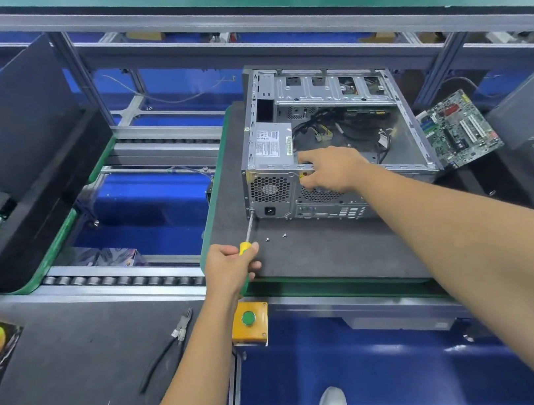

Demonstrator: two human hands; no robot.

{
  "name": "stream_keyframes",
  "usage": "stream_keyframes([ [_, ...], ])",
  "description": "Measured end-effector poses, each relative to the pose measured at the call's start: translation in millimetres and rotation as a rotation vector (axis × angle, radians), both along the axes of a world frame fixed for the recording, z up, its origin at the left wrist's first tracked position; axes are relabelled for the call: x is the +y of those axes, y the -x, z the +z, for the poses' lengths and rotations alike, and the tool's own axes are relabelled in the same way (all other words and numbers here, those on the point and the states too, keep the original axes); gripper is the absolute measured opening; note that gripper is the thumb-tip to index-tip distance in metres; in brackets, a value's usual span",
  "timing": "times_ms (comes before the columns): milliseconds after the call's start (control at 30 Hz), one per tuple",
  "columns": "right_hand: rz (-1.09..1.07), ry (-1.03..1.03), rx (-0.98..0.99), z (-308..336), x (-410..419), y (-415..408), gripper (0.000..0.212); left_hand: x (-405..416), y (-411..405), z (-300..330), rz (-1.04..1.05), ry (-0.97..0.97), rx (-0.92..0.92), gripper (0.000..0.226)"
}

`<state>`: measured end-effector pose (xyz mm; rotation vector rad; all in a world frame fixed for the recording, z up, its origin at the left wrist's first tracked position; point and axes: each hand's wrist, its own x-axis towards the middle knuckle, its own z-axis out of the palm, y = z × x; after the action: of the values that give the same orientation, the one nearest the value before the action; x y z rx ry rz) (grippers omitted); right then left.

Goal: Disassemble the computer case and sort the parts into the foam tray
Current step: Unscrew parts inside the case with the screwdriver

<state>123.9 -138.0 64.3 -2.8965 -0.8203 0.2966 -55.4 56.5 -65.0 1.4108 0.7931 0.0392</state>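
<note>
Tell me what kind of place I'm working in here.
Most likely a factory teardown line for computers. A roller conveyor runs past the bench, a push-button box sits on its edge, and a removed circuit board lies beside the open computer case that the screwdriver is working on.

a dark grey pallet (pixel 318 257) carries the open computer case (pixel 329 144) and two loose screws (pixel 276 237).

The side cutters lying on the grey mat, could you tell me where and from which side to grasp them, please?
Grip the side cutters around both black handles, mid-length, coming from above. They lie flat, jaws pointing away toward the conveyor, and the handles are splayed toward you, leaving room for fingers.
</note>
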Motion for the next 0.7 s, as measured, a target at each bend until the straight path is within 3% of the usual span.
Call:
stream_keyframes([
  [100,-0.006,0.003,0.001,0,0,1,0.042,-1,3,1,-0.032,0.034,0.010,0.033],
  [300,0.006,-0.066,-0.010,-4,-2,0,0.038,0,3,3,-0.086,-0.015,0.055,0.042],
  [400,0.044,-0.223,-0.078,-4,-5,3,0.042,0,3,3,-0.107,-0.059,0.029,0.043],
  [467,0.049,-0.321,-0.282,-9,-6,13,0.042,0,3,1,-0.107,-0.101,0.013,0.043],
  [567,-0.011,-0.677,-0.439,-30,2,48,0.035,-3,2,-5,-0.092,-0.133,-0.001,0.041],
  [633,0.056,-0.840,-0.259,-56,17,78,0.025,-5,1,-10,-0.049,-0.125,-0.009,0.039],
  [700,-0.056,-0.956,0.048,-81,37,104,0.018,-6,0,-9,-0.026,-0.113,-0.003,0.038],
])
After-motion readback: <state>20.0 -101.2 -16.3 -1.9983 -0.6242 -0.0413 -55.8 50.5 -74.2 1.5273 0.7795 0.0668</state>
